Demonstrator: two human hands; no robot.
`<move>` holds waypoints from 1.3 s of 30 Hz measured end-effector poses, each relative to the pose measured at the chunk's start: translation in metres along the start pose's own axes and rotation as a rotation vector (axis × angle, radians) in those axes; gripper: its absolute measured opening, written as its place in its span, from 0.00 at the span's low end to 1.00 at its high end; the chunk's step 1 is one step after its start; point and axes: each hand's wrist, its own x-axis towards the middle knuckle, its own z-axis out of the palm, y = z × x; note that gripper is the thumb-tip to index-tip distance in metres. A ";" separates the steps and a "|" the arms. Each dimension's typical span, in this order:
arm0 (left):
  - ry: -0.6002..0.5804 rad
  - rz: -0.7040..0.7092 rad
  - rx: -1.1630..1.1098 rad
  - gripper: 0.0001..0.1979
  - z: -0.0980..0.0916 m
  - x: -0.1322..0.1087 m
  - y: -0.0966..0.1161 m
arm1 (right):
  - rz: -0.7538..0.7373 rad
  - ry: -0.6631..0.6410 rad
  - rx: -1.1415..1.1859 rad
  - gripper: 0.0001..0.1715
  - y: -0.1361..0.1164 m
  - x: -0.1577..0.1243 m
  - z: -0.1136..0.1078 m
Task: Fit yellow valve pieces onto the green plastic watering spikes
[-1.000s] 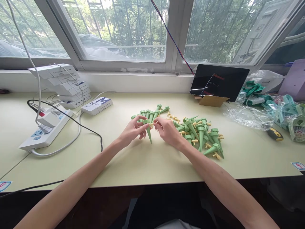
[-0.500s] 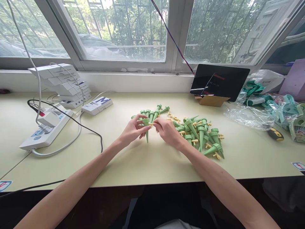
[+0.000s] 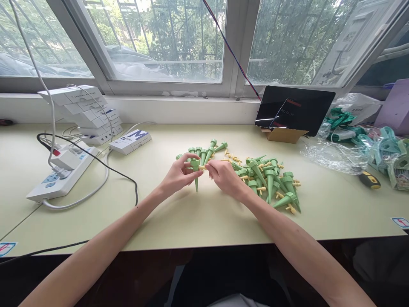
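Above the table (image 3: 179, 226), nearly closed hands (image 3: 179, 174) (image 3: 225, 177) pinch a green spike (image 3: 195, 164) and valve (image 3: 202, 168).

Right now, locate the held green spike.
In the head view, the green spike is left of centre, point down in the left hand, beside the yellow fitting in the right hand.

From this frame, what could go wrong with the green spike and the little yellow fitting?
The yellow fitting could slip from the right hand, since it is small and offers little to pinch.

The green spike, held near its wide end by the left hand with its point down, might tilt if pushed sideways.

The right hand is close to the loose pile of green spikes and might nudge some.
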 end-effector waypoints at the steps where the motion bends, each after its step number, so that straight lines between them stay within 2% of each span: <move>1: 0.005 0.000 0.003 0.22 0.000 0.000 0.000 | -0.003 0.004 -0.004 0.20 0.000 0.000 0.000; 13: 0.072 -0.010 -0.020 0.24 0.000 0.001 -0.001 | -0.049 0.065 0.051 0.04 0.004 -0.001 0.003; 21: 0.053 -0.005 -0.006 0.23 0.000 0.000 -0.001 | -0.041 0.071 0.038 0.06 0.003 0.000 0.002; 31: 0.037 0.004 -0.003 0.23 0.002 0.000 0.001 | 0.009 0.014 0.037 0.17 -0.001 0.000 0.000; 39: 0.054 0.015 0.007 0.22 -0.001 0.000 -0.003 | -0.017 0.024 0.087 0.06 0.003 -0.001 0.002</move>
